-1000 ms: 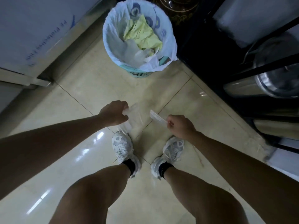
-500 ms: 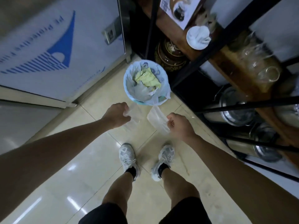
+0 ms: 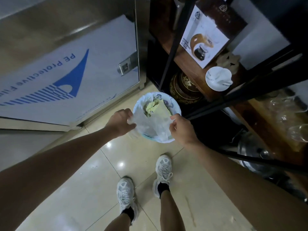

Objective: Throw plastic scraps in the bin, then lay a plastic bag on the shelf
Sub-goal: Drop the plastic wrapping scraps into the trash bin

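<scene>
A clear plastic bag (image 3: 150, 125) is stretched between my two hands, right over the near side of the bin. My left hand (image 3: 120, 123) grips its left edge and my right hand (image 3: 180, 127) pinches its right top corner. The bin (image 3: 175, 107) is round, lined with a white patterned bag, and holds yellow-green and whitish scraps (image 3: 155, 105). It stands on the floor beside the dark wooden shelf (image 3: 196, 69) with its black metal posts. No loose scrap shows in either hand.
A steel cabinet door (image 3: 70, 72) covered in white-and-blue protective film stands at the left. On the shelf sit a coffee-maker box (image 3: 202, 41), a white dish (image 3: 218, 79), glass cups (image 3: 288, 114), and lower down a dark ornate jar (image 3: 185, 90) and steel pots (image 3: 260, 157). My feet stand on glossy beige tiles (image 3: 93, 172).
I have straightened up, so the view lifted from the floor to the shelf. My hands rose and came together over the bin, spreading the clear bag between them.
</scene>
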